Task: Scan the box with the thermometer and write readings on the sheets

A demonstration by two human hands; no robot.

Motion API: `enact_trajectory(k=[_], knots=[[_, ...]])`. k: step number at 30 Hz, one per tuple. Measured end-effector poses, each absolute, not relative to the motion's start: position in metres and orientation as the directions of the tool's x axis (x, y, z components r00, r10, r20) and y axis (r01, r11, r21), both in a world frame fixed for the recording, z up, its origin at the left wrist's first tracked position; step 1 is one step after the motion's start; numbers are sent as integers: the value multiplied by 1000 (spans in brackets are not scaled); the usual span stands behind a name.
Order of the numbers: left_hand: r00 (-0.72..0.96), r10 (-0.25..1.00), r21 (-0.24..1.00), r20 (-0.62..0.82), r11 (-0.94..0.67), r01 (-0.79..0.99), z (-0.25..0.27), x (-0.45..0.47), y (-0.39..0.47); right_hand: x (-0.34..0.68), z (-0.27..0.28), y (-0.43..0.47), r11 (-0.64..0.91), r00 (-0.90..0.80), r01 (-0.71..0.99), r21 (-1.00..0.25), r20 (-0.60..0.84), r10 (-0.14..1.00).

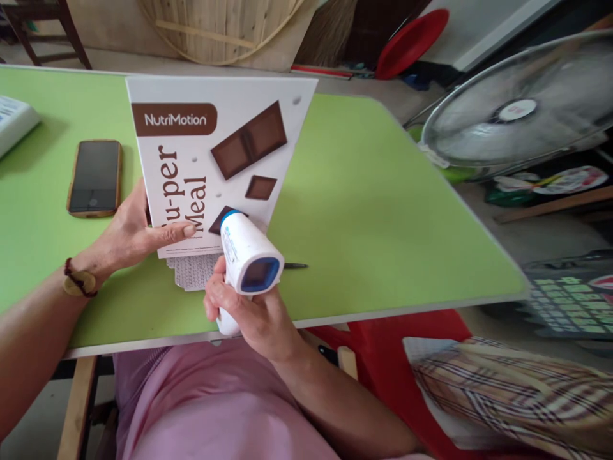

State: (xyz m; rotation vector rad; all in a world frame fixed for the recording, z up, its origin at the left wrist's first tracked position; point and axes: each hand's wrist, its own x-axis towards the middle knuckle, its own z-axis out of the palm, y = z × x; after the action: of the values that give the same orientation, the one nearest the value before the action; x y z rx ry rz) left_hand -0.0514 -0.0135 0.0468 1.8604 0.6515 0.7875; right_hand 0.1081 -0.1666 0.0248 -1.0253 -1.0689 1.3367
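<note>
My left hand [135, 223] grips the lower left edge of a white box [172, 147] printed with chocolate pieces and "NutriMotion", its thumb lying across the front. The box leans upright over the green table. In my right hand [253, 313] is a white handheld infrared thermometer [244, 246] with a blue-framed screen facing me. Its front end points at the lower part of the box; whether they touch I cannot tell. Below the box lies a stack of paper with writing [192, 273], partly hidden. A dark pen [295, 266] lies just right of the thermometer.
A phone in a wooden-looking case [94, 177] lies on the green table [383, 211] left of the box. A white device [14, 121] sits at the far left edge. Right of the table stand a large fan [517, 108] and a red chair with a plaid bag [517, 390].
</note>
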Motion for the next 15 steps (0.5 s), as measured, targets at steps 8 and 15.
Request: enact_trajectory(k=[8,15], knots=[[668,695,897,267,-433,92,48,-52,-14,108,27,-167,3,-38,-187,-982,10,999],[683,677,888,275,-450,89,50,-51,-14,109,27,-167,-3,-40,-156,-988,4,999]])
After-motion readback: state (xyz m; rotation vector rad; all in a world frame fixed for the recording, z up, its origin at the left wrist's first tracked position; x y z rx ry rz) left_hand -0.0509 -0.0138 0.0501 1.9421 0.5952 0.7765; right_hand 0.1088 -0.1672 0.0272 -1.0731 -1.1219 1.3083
